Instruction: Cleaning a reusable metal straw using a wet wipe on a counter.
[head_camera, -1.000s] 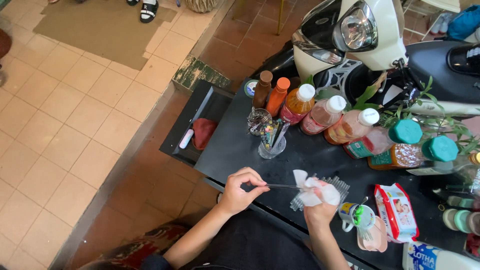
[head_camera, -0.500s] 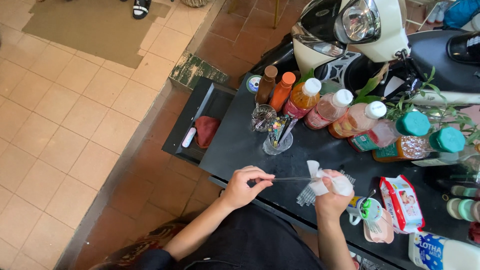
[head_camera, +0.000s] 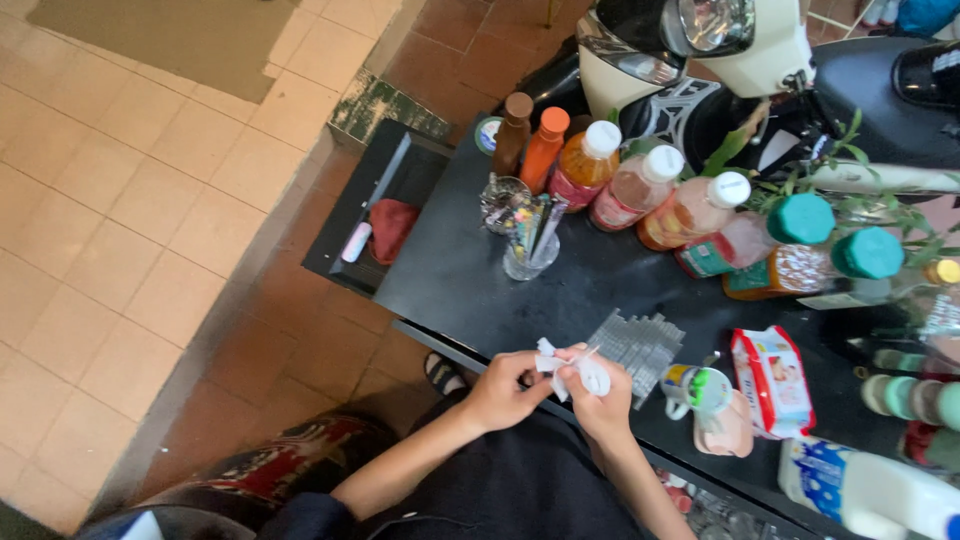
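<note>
While both your hands meet at the table (head_camera: 450, 270) edge, left hand (head_camera: 500, 392) and right hand (head_camera: 600, 405) pinch a white tissue (head_camera: 592, 377) around a thin stick; wiping step, next needs steady fingers

The counter (head_camera: 455, 265) is a matt black surface, smooth and slightly dusty. Both hands meet at a crumpled white tissue (head_camera: 570, 368), soft paper, held by the left hand (head_camera: 503, 388) and the right hand (head_camera: 604, 400). The bottles (head_camera: 640, 188) are clear glossy plastic with smooth plastic caps. A clear glass cup (head_camera: 530, 258) holds shiny sticks. The wipes pack (head_camera: 772, 380) is glossy plastic film. The floor tiles (head_camera: 130, 200) look matt and worn; the scooter (head_camera: 740, 50) has glossy painted panels.
</note>
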